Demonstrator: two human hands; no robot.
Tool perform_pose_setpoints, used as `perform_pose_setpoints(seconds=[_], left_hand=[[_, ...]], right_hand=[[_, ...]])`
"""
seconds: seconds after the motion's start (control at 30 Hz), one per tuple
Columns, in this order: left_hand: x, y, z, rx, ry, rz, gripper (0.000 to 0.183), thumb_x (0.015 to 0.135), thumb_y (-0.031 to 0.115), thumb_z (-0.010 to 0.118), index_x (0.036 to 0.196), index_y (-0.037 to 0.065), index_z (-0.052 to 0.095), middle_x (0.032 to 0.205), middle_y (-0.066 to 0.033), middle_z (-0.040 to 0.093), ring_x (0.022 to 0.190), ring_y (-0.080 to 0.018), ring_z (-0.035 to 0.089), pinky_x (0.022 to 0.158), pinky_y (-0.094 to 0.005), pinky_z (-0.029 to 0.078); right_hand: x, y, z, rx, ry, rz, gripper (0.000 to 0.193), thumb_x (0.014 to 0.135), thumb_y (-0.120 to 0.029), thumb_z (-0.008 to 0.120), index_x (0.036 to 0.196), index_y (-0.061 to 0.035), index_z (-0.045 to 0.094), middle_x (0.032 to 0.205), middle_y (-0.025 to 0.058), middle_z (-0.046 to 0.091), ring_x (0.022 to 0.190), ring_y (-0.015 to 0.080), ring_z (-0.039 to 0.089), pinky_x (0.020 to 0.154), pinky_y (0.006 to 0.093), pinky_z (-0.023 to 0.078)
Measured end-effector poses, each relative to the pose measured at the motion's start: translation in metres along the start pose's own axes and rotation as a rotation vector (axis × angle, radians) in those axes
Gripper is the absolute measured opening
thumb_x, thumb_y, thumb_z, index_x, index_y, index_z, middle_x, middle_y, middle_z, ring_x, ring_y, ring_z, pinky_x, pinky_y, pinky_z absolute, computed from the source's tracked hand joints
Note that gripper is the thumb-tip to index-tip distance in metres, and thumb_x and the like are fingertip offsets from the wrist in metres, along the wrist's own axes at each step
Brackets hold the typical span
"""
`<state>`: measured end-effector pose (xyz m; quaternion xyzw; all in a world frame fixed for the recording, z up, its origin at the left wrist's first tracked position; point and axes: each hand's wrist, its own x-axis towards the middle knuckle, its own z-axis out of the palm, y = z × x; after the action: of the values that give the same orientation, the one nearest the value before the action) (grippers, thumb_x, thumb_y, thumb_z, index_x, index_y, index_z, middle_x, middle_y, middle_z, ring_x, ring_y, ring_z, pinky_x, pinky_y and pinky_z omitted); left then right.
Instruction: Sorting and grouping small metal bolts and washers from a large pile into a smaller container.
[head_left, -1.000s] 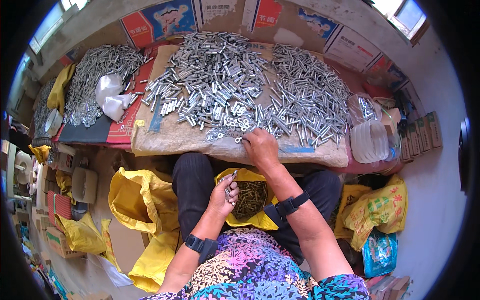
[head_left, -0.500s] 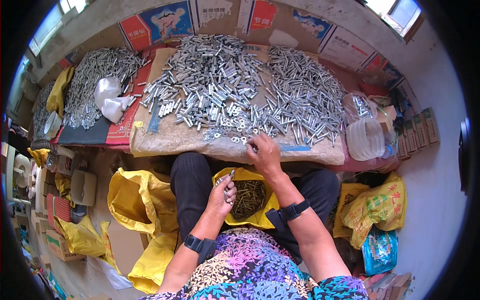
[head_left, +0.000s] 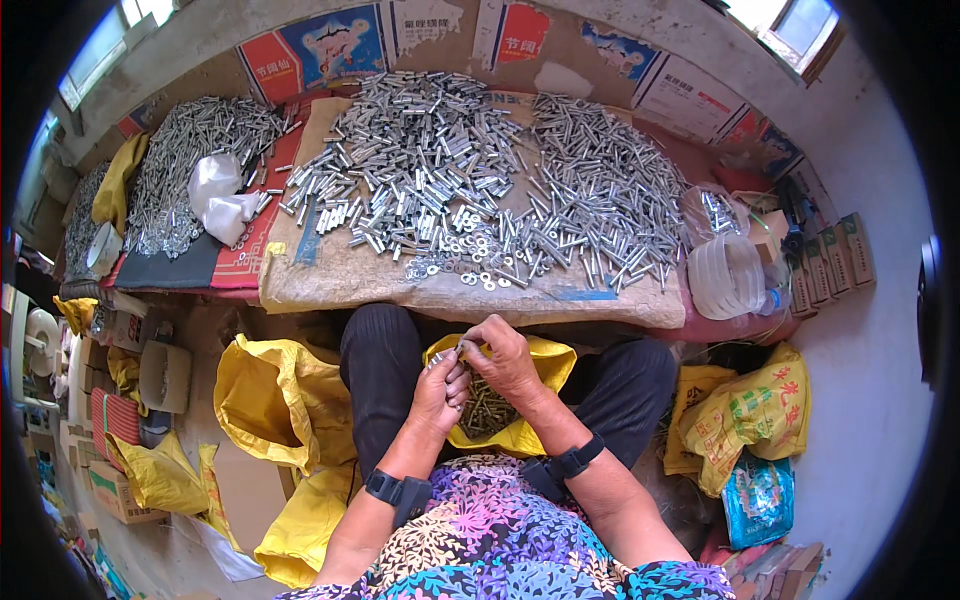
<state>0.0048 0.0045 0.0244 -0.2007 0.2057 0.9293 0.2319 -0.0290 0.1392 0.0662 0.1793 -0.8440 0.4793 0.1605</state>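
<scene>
Over the open yellow sack (head_left: 540, 360) between my knees, my two hands meet. My left hand (head_left: 440, 392) is closed around a slim silver metal bolt (head_left: 438, 358), partly hidden by the fingers. The fingers of my right hand (head_left: 502, 358) pinch together at the bolt's upper end; what lies between them is too small to make out. Inside the sack are many brass-coloured bolts (head_left: 487, 412). On the table ahead lie loose washers (head_left: 470, 277), a heap of short silver sleeves (head_left: 410, 150) and a heap of longer silver rods (head_left: 610, 190).
Sackcloth (head_left: 350, 285) covers the table up to its front edge. A clear plastic tub (head_left: 725, 275) stands at the right, near small boxes (head_left: 835, 262). Another yellow sack (head_left: 275, 400) gapes at my left; a filled one (head_left: 745, 415) sits at my right. White plastic (head_left: 220, 195) lies by a further metal heap.
My right hand has come back from the washers at the table's edge to the top of the bolt in my left hand. The left hand stays nearly in place.
</scene>
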Motion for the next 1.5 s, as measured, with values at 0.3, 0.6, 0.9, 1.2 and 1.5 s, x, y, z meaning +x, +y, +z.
perform_pose_setpoints(seconds=[0.3, 0.6, 0.9, 1.2, 1.5], left_hand=[[-0.004, 0.002, 0.006, 0.048, 0.001, -0.002, 0.01, 0.095, 0.02, 0.05, 0.087, 0.013, 0.051, 0.06, 0.0065, 0.038, 0.042, -0.0039, 0.033, 0.033, -0.0178, 0.025], [-0.001, 0.004, 0.0, 0.019, -0.013, -0.014, 0.009, 0.095, 0.02, 0.05, 0.089, 0.013, 0.052, 0.06, 0.0065, 0.038, 0.043, -0.0035, 0.035, 0.033, -0.0177, 0.026], [0.004, 0.012, -0.003, -0.097, -0.084, -0.041, 0.009, 0.094, 0.02, 0.051, 0.094, 0.012, 0.054, 0.06, 0.0066, 0.037, 0.045, -0.0035, 0.035, 0.034, -0.0177, 0.026], [0.007, 0.016, -0.004, -0.161, -0.125, -0.09, 0.013, 0.095, 0.021, 0.049, 0.098, 0.01, 0.056, 0.06, 0.0061, 0.033, 0.045, -0.0038, 0.032, 0.034, -0.0174, 0.024], [0.008, 0.016, -0.006, -0.134, -0.148, -0.096, 0.013, 0.096, 0.021, 0.048, 0.1, 0.01, 0.056, 0.061, 0.0057, 0.033, 0.046, -0.0035, 0.033, 0.035, -0.017, 0.024]], right_hand=[[-0.005, 0.0, 0.003, -0.031, 0.007, -0.016, 0.011, 0.075, -0.002, 0.064, 0.083, -0.0047, 0.057, 0.076, 0.0106, 0.054, 0.069, 0.0296, 0.058, 0.06, 0.0361, 0.048], [-0.003, -0.001, 0.004, -0.143, -0.042, -0.103, 0.012, 0.074, -0.003, 0.064, 0.083, -0.006, 0.056, 0.075, 0.0094, 0.053, 0.069, 0.0291, 0.058, 0.058, 0.0365, 0.048], [0.036, 0.005, 0.001, -0.219, -0.01, -0.138, 0.011, 0.072, -0.004, 0.067, 0.079, -0.0073, 0.061, 0.074, 0.0083, 0.054, 0.07, 0.0291, 0.057, 0.06, 0.0372, 0.047], [0.094, 0.014, 0.032, -0.324, -0.044, -0.221, 0.01, 0.072, -0.012, 0.069, 0.078, -0.0097, 0.062, 0.074, 0.0066, 0.052, 0.074, 0.0278, 0.054, 0.062, 0.0395, 0.044], [0.114, 0.022, 0.052, -0.552, -0.166, -0.153, 0.008, 0.07, -0.019, 0.069, 0.072, -0.012, 0.066, 0.072, 0.0061, 0.054, 0.074, 0.0277, 0.058, 0.063, 0.0413, 0.046]])
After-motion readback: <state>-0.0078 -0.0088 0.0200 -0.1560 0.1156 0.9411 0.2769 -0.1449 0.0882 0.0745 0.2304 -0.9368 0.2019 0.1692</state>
